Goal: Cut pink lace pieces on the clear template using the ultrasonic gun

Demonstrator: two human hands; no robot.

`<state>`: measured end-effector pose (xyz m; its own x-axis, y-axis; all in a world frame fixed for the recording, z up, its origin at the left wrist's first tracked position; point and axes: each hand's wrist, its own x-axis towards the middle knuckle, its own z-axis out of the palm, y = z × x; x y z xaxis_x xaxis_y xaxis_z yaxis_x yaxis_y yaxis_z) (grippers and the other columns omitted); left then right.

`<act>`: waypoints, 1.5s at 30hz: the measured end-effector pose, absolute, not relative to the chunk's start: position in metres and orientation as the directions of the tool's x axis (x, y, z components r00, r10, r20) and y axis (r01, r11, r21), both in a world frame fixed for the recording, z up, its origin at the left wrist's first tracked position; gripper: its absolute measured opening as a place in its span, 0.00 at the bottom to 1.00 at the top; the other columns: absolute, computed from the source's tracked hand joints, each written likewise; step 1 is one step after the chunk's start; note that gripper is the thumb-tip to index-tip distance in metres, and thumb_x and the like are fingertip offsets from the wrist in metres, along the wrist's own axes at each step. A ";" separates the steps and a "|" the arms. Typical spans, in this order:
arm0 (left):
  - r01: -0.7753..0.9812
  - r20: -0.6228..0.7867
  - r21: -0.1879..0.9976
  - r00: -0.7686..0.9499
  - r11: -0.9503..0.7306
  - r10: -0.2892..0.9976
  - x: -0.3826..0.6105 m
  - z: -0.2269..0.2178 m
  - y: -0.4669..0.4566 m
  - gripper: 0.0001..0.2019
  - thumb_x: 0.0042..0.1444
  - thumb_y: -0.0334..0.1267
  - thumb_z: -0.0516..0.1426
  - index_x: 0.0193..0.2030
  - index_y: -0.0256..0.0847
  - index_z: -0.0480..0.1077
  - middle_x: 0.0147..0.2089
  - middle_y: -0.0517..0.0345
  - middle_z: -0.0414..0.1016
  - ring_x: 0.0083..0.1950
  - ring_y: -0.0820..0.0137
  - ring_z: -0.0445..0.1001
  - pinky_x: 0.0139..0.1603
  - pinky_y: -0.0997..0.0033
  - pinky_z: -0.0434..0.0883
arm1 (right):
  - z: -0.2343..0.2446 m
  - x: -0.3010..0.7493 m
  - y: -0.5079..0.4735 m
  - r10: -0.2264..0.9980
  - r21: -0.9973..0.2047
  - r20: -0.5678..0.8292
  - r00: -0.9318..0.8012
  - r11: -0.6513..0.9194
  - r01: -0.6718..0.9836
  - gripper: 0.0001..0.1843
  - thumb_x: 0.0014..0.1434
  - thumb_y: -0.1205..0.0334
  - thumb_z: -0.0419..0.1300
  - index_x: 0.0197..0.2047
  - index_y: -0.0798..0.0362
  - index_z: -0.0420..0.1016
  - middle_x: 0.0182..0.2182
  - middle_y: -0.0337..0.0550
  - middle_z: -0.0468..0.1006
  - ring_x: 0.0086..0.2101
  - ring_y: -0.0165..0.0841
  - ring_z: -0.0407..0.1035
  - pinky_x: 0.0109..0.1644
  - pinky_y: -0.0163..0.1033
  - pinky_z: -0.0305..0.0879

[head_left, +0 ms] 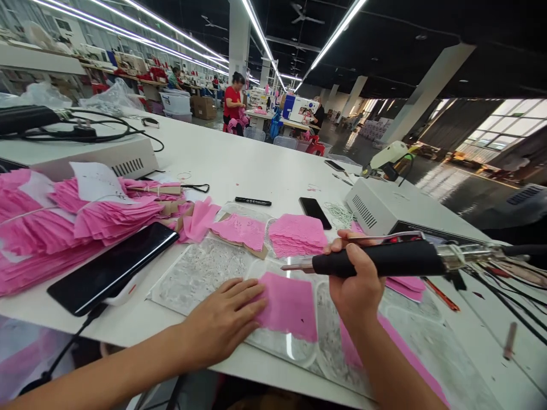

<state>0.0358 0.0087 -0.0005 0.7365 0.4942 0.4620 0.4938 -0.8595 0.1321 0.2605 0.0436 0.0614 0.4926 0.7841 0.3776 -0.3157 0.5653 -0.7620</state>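
My left hand [231, 316] lies flat, its fingers stretched over the left edge of a pink fabric piece [290, 304]. That piece rests on a scuffed clear plastic sheet [192, 279]. In my right hand [356, 285] is a black-handled tool with a pointed metal tip [380, 259], held level with the tip above the fabric's upper edge. It looks like a hot-cutting or soldering pen, with a cable at its rear. Beyond it lie a lace-edged pink stack [297, 234] and another pink piece on cardboard [240, 230]. More pink fabric [395, 347] is partly behind my right forearm.
Bundled pink fabric [106, 216] and a large black phone [115, 267] lie at left. A marker [253, 201] and a smaller phone [315, 212] sit ahead. White control boxes [376, 208] flank the table, with loose cables. A person in red [233, 102] stands farther back.
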 end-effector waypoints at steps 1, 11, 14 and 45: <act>0.493 0.473 0.123 0.734 -0.861 0.488 0.035 -0.002 0.009 0.16 0.68 0.37 0.48 0.59 0.39 0.67 0.60 0.45 0.70 0.61 0.58 0.69 0.60 0.53 0.68 | 0.064 0.269 0.042 0.770 -0.761 0.388 0.507 0.578 -0.295 0.09 0.46 0.63 0.64 0.32 0.51 0.70 0.33 0.37 0.72 0.26 0.27 0.65 0.32 0.39 0.67; 0.498 0.489 0.063 0.740 -0.865 0.462 0.033 -0.008 0.011 0.17 0.68 0.38 0.49 0.61 0.41 0.66 0.62 0.49 0.68 0.64 0.59 0.65 0.62 0.54 0.67 | 0.058 0.312 0.030 0.734 -0.797 0.402 0.548 0.575 -0.185 0.07 0.44 0.64 0.64 0.28 0.53 0.70 0.29 0.38 0.70 0.24 0.27 0.63 0.29 0.38 0.64; 0.501 0.490 0.039 0.745 -0.865 0.453 0.032 -0.008 0.011 0.18 0.68 0.38 0.49 0.61 0.40 0.66 0.62 0.50 0.68 0.64 0.59 0.65 0.62 0.54 0.66 | 0.055 0.308 0.031 0.751 -0.806 0.400 0.525 0.561 -0.188 0.07 0.45 0.63 0.65 0.28 0.54 0.71 0.29 0.38 0.70 0.25 0.28 0.64 0.28 0.37 0.64; 0.511 0.508 -0.014 0.744 -0.860 0.434 0.031 -0.002 0.008 0.17 0.67 0.35 0.49 0.61 0.39 0.66 0.65 0.50 0.64 0.67 0.61 0.60 0.63 0.56 0.65 | 0.053 0.317 0.016 0.798 -0.821 0.393 0.457 0.528 -0.216 0.03 0.45 0.64 0.62 0.27 0.52 0.71 0.28 0.38 0.69 0.23 0.27 0.63 0.27 0.38 0.64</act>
<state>0.0306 0.0078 -0.0020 0.7441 0.4339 0.5080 0.5109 -0.8595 -0.0141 0.3167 0.0156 0.0532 0.4573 0.7979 0.3928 -0.2160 0.5281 -0.8213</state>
